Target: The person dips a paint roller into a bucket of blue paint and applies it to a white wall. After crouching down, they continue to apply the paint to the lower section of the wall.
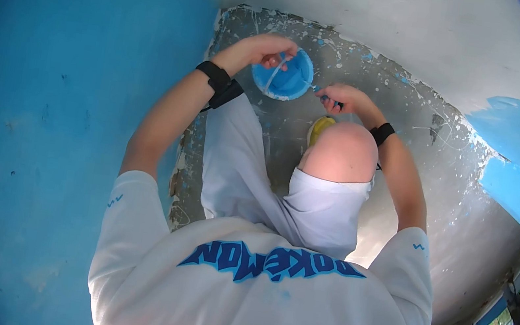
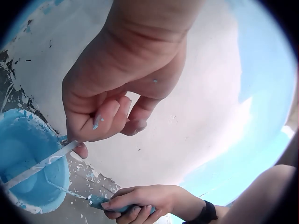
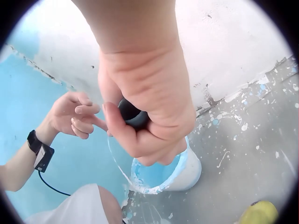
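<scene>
A paint bucket (image 1: 298,78), coated blue inside with a white outer wall (image 3: 189,170), stands on the floor near the corner. Its pale bail handle (image 2: 39,165) is raised, and my left hand (image 1: 272,51) holds it up on a hooked finger, the other fingers curled loosely. Blue paint spots mark those fingers. My right hand (image 1: 342,99) grips the dark grip of a paint roller (image 2: 98,201) right of the bucket. The roller's thin wire frame, smeared with paint, reaches over the rim and bends into the bucket; the roller end is hidden.
A blue wall (image 1: 75,103) rises at the left. The far wall (image 1: 462,51) is mostly white, with blue patches toward the right. Paint splatters dot the grey floor (image 1: 407,110). My bent knee (image 1: 344,151) and yellow shoe (image 1: 320,130) are close below the right hand.
</scene>
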Motion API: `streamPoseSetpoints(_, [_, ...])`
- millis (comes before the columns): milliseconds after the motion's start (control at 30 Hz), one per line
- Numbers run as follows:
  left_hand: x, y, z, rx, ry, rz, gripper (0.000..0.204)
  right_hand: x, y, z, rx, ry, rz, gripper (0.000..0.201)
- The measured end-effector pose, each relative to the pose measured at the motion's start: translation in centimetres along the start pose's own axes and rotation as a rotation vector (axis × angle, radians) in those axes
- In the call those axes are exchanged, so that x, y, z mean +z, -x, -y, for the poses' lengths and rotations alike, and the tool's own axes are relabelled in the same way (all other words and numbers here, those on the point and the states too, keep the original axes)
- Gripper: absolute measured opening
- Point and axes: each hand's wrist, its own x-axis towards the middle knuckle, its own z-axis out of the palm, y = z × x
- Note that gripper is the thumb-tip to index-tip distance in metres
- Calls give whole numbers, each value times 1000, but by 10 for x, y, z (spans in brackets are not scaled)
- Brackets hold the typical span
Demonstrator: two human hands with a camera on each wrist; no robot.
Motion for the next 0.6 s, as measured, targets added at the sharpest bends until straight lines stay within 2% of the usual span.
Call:
streamPoseSetpoints(67, [-3,-2,9,12,4,-26,18,1,-8,-7,-1,-19,-2,18])
streamPoseSetpoints(133, [-2,2,16,20,14,-50,19,-1,-16,-18,23,-182,89,16])
streamPoseSetpoints(200, [-7,5,11,54,-106,-160,21,-1,-23,-16,44,-190,73,20])
streamPoseSetpoints(233, [-10,9,8,51,-93,-162,21,-2,-23,-12,50,-194,51,24])
streamPoseSetpoints(300, [-15,22,4,91,-281,-349,25,-4,-26,-13,24,-201,70,24])
streamPoseSetpoints(333, [-17,30,3,90,-279,-354,25,-5,-28,-15,-6,-216,88,25])
streamPoseSetpoints(367, [-21,39,4,163,-367,-433,27,-7,-32,-20,-8,-214,91,25])
streamPoseSetpoints(400, [-24,48,7,234,-457,-511,29,-6,-34,-26,-92,-190,51,25])
streamPoseSetpoints(433, [-27,56,13,236,-457,-516,29,-9,-38,-31,-176,-163,8,25])
streamPoseSetpoints(467, [-29,63,19,271,-443,-522,29,-15,-40,-31,-179,-158,8,25])
streamPoseSetpoints(533, [-31,77,32,315,-423,-527,30,-17,-31,-27,-106,-180,89,25])
streamPoseSetpoints(600, [-28,93,51,297,-385,-558,29,-12,-15,-25,-96,-103,44,25])
